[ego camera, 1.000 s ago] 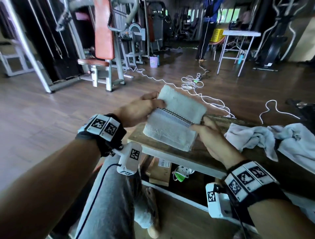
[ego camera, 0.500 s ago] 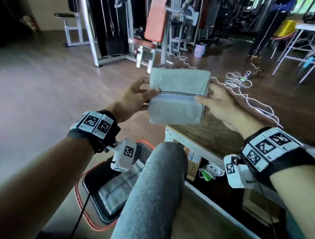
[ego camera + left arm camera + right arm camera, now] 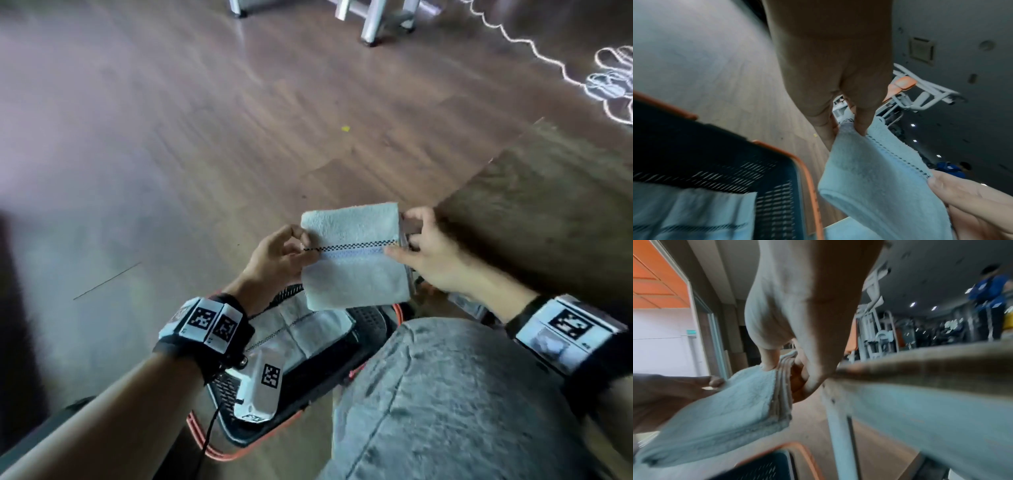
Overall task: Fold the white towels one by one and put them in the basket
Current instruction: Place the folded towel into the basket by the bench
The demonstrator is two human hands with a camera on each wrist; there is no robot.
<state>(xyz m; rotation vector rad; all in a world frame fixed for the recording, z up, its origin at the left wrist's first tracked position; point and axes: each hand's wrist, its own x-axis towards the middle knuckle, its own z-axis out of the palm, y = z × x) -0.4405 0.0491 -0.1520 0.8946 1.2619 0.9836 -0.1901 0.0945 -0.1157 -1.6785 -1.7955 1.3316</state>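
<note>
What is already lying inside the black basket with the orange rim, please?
Inside the basket lies at least one folded white towel with a checkered stripe. The held towel, the left hand and its wrist camera cover much of the basket, so more may be hidden.

The wooden plank floor (image 3: 212, 144) carries most of what shows. A black mesh basket (image 3: 368, 320) with an orange rim stands on it beside the person's knee, and a folded white towel (image 3: 308, 334) with a checkered stripe lies flat inside. Metal feet of gym equipment (image 3: 371, 24) stand on the floor further off, and a white cable (image 3: 534, 51) snakes and coils across it. A small yellow scrap (image 3: 345, 128) lies on the boards. The brown-topped counter (image 3: 548, 205) stands on the right, its corner near the basket.
</note>
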